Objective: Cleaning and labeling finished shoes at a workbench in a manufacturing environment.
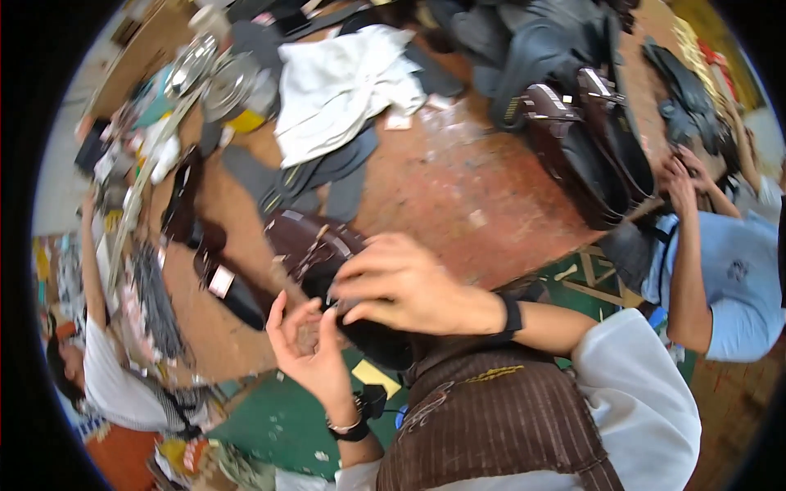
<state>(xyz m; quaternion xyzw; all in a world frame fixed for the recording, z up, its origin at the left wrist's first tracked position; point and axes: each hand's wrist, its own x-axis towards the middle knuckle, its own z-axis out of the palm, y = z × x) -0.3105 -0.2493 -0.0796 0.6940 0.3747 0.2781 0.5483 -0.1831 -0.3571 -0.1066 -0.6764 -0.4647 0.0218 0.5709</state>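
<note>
In front of me a dark brown shoe lies at the table's near edge, its toe pointing up and to the left. My right hand is over the shoe's opening, with bent fingers and thumb pinched together near its side. Whatever may be between those fingertips is too small to make out. Beside the shoe's near side is my left hand, palm up, fingers spread and partly curled, with nothing visible in it. The fingertips of both hands come close together. My right hand and forearm hide part of the shoe's heel end.
More brown shoes stand at the right, others at the left. A white cloth, grey insoles and a glass jar lie farther back. Co-workers in a blue shirt and white shirt flank the table.
</note>
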